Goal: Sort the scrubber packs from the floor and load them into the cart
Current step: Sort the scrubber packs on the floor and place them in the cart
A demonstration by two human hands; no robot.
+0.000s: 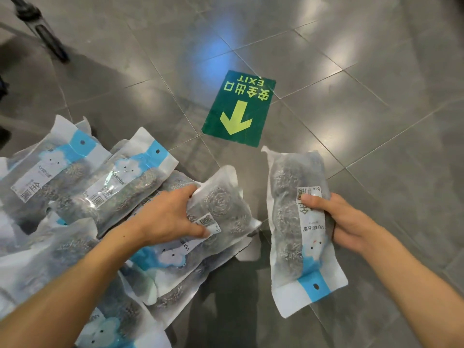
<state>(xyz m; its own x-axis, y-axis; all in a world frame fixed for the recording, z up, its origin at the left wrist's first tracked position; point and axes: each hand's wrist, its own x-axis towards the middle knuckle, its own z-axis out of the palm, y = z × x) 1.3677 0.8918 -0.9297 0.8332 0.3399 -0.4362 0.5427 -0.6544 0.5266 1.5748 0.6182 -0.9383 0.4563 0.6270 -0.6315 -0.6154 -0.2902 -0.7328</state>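
Observation:
Several clear-and-blue packs of steel-wool scrubbers lie heaped on the grey tiled floor at the lower left, the pile [82, 187] reaching the frame's left edge. My left hand [173, 214] grips one pack [221, 212] at the pile's right side, thumb and fingers curled over its edge. My right hand [336, 219] holds a separate pack [298, 229] by its right edge, apart from the heap and above the floor, with its blue header end toward me. No cart shows in this view.
A green floor sticker [238, 109] with a yellow arrow and the word EXIT lies on the tiles beyond the packs. A dark metal leg or stand [42, 33] crosses the top left corner. Glossy floor tiles [376, 109] stretch to the right.

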